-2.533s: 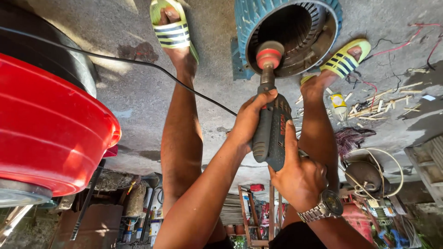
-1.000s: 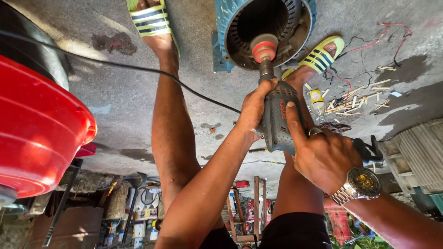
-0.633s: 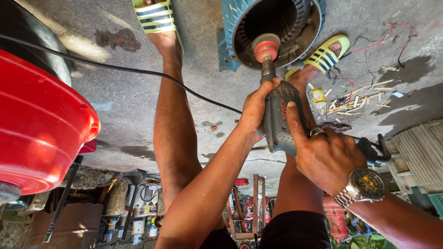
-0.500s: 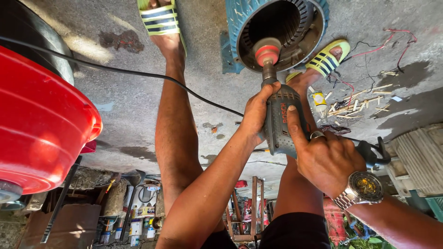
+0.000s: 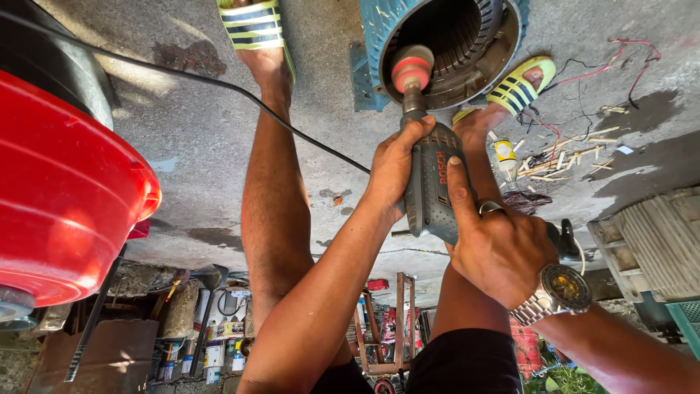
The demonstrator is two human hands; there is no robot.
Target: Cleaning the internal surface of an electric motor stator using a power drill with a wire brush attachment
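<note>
From the head camera, both hands clamped the grey power drill (image 5: 432,190): left hand (image 5: 394,164) steadying its neck, right hand (image 5: 499,248) on the grip, aiming the red sanding head (image 5: 412,71) at the rim of the blue motor stator (image 5: 452,44), braced between the sandalled feet.

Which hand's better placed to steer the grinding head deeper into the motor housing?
Left, probably. The left hand grips the drill at its neck, right behind the pink grinding head at the blue motor housing mouth. The right hand wraps the rear body, farther back.
</note>
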